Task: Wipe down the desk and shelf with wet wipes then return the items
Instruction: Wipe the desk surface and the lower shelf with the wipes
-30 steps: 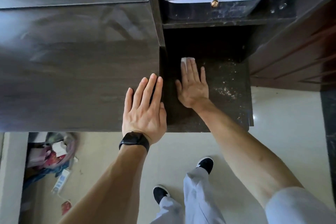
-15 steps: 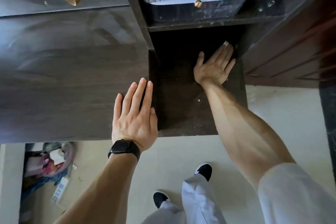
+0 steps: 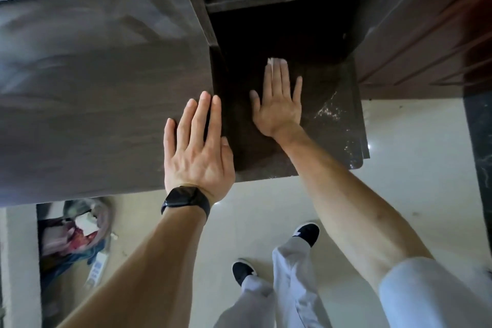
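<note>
My right hand (image 3: 278,104) lies flat with straight fingers on the dark lower shelf (image 3: 338,141), pressing a white wet wipe (image 3: 272,61) that shows only as a small edge past the fingertips. My left hand (image 3: 198,146), with a black watch on the wrist, rests flat and straight-fingered on the right edge of the dark wooden desk top (image 3: 93,88). Pale dust or streaks (image 3: 328,110) sit on the shelf to the right of my right hand.
An upper shelf (image 3: 279,1) overhangs the lower one at the back. A brown wooden panel (image 3: 426,48) stands on the right. Below are the pale tiled floor (image 3: 412,194), my shoes and trouser legs, and a pile of bags and clutter (image 3: 77,234) under the desk.
My right hand swept with the wipe from the shelf's left to its back right corner, then returned to the middle. My left hand stayed flat on the desk edge.
</note>
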### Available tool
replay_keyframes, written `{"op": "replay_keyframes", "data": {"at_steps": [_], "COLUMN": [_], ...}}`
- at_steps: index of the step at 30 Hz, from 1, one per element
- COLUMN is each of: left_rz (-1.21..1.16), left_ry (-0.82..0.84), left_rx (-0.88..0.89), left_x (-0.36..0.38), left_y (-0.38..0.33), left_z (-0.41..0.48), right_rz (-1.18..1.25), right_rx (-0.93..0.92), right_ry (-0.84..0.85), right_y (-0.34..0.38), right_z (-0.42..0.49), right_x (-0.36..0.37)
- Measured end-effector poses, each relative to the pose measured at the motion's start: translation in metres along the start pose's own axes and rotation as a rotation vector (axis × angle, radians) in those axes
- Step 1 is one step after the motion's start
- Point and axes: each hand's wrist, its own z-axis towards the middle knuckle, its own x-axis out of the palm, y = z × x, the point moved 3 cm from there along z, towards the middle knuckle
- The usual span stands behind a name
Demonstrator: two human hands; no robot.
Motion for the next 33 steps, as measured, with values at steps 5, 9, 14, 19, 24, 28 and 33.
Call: {"op": "replay_keyframes", "data": {"at_steps": [5,9,14,19,24,28,33], "left_rz": [0.018,0.025,0.017,0.004,0.014,0.019,0.010], "left_ry": [-0.015,-0.003,0.009,0.012,0.008,0.002,0.015], "left_rx": [0.001,0.005,0.005,-0.001,0.000,0.003,-0.001], "left_x": [0.001,0.001,-0.001,-0.002,0.000,0.000,-0.001], "left_y": [0.000,-0.001,0.000,0.000,0.000,0.000,0.000], "left_z": [0.000,0.000,0.001,0.001,0.001,0.001,0.001], "right_rz": [-0.048,0.025,0.116,0.080,0.011,-0.006,0.047], "right_rx": [0.033,0.218,0.447,0.209,-0.094,0.044,0.249], "right_ry": [0.042,0.010,-0.081,-0.027,0.014,0.029,0.008], "right_y": [0.009,-0.030,-0.057,-0.009,0.040,0.008,-0.051], "right_z": [0.070,0.080,0.026,-0.039,0.004,0.034,-0.019], "right_x": [-0.018,-0.032,-0.026,0.003,0.007,-0.009,-0.013]}}
